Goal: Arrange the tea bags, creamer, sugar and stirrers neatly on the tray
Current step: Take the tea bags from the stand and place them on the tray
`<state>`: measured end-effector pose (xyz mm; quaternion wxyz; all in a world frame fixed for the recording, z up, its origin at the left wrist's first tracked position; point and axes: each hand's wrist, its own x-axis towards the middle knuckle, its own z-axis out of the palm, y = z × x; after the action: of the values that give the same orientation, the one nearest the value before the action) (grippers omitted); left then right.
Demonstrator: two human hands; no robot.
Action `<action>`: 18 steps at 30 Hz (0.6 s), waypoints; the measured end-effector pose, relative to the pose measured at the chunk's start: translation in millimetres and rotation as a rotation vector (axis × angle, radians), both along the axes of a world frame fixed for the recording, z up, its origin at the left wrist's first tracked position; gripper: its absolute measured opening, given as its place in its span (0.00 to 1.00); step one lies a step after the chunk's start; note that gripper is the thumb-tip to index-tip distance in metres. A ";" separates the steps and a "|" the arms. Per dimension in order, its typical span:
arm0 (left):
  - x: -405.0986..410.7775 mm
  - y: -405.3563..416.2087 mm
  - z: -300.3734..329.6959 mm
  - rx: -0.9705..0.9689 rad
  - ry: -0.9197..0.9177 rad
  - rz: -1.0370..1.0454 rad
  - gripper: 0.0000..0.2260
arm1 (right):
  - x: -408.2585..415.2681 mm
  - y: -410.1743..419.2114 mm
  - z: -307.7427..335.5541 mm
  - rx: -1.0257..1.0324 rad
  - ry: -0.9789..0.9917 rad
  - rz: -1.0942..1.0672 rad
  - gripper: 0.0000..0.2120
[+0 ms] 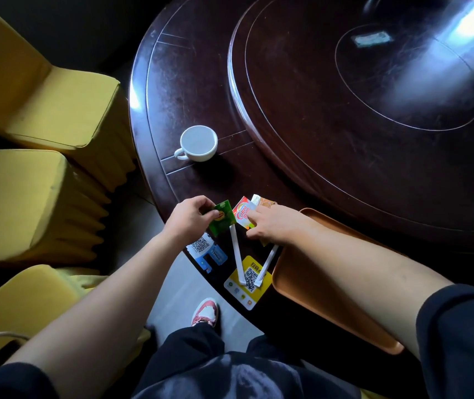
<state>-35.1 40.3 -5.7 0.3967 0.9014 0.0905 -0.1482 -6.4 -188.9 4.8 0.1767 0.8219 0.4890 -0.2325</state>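
Observation:
My left hand (pixel 189 217) pinches a green tea bag packet (pixel 222 218) just above the dark table. My right hand (pixel 273 224) rests its fingers on a red-and-white creamer packet (pixel 242 216), with a tan sugar packet (pixel 263 201) peeking out behind it and another packet partly hidden under the palm. Two white wrapped stirrers (pixel 236 254) (pixel 266 264) lie in a V on the table below the hands. The orange tray (pixel 310 286) sits at the table's near edge, under my right forearm, with nothing visible on it.
A white cup (pixel 198 143) stands farther back on the round dark table (pixel 189 82), beside the raised turntable (pixel 374 96). A yellow QR card (pixel 248 295) and a blue-white QR card (pixel 205 249) lie by the stirrers. Yellow-covered chairs (pixel 43 110) stand at the left.

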 end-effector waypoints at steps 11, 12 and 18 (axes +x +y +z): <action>-5.6 -0.4 3.2 -0.023 0.019 0.021 0.03 | 0.5 -2.7 -1.2 -0.003 0.001 0.061 0.16; -5.7 -0.4 2.8 -0.024 0.018 0.023 0.03 | 0.4 -3.0 -1.5 0.011 0.000 0.064 0.15; -5.2 1.4 2.4 -0.057 0.031 0.057 0.03 | 1.5 -3.2 0.2 0.163 -0.133 -0.028 0.27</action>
<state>-40.3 41.7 -3.3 0.4249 0.8843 0.1183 -0.1533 -4.9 -192.1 5.1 0.1382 0.8538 0.4821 -0.1395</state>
